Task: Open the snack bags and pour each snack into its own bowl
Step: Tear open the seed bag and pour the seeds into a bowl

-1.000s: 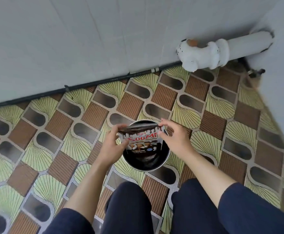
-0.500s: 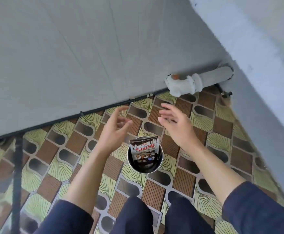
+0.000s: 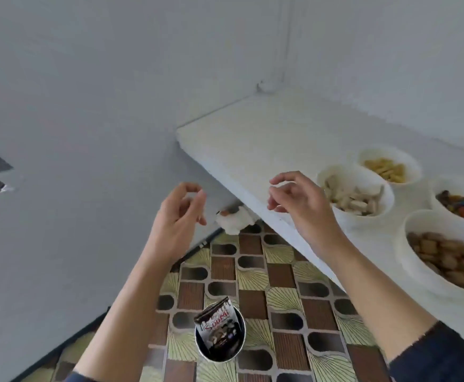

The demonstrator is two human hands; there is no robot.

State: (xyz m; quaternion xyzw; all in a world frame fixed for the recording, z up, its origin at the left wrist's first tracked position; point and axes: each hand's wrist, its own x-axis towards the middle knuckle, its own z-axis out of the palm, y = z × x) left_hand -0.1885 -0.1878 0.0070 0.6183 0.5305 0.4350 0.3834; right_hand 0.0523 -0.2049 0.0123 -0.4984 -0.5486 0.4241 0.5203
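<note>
A dark snack bag (image 3: 217, 323) stands in a round black bin (image 3: 239, 346) on the patterned floor, low in the head view. My left hand (image 3: 177, 216) and my right hand (image 3: 302, 208) are raised above it, both holding nothing, fingers loosely curled. My right hand hovers over the edge of the white counter (image 3: 252, 139). On the counter stand white bowls: one with pale pieces (image 3: 354, 197), one with yellow pieces (image 3: 386, 168), one with brown squares (image 3: 443, 252) and one with dark, colourful candies (image 3: 462, 208).
A grey wall fills the left and top. A white pipe fitting (image 3: 235, 220) sits under the counter by the wall. The floor has brown and yellow tiles (image 3: 280, 285). My dark-clothed knees are out of view.
Both hands let go of the bag, which stays in the black bin, and rose up toward the counter. The view lifted from the floor, so the counter and its bowls came into sight.
</note>
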